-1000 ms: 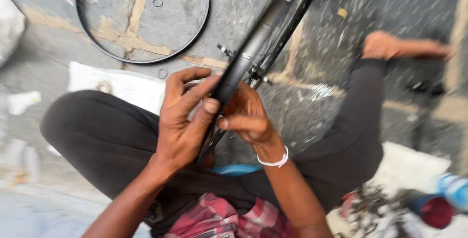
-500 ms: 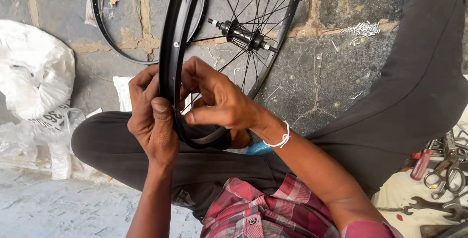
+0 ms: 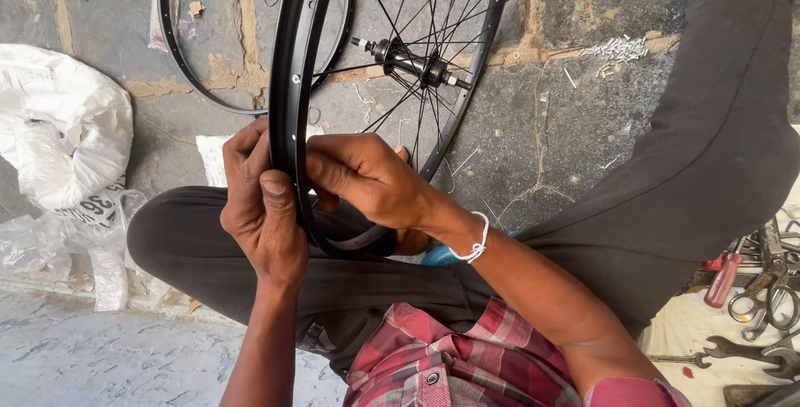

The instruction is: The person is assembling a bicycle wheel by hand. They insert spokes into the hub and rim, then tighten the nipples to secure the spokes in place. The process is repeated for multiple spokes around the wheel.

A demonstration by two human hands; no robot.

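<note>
A black spoked bicycle wheel stands nearly upright over my crossed legs, its silver hub above my hands. My left hand grips the rim from the left, thumb pressed on the rim's outer face. Reaching across from the right, my right hand has its fingers curled around the same stretch of rim, on the inner side. What the fingertips pinch there is hidden. A white string bracelet sits on my right wrist.
A bare black rim lies on the stone floor behind. White plastic bags are heaped at the left. A small pile of silver bits lies top right. Wrenches and pliers and a red-handled screwdriver lie at the right.
The wheel has swung from slanting toward the upper right to standing almost upright. Both hands stayed on the rim, shifting only slightly in the last half second.
</note>
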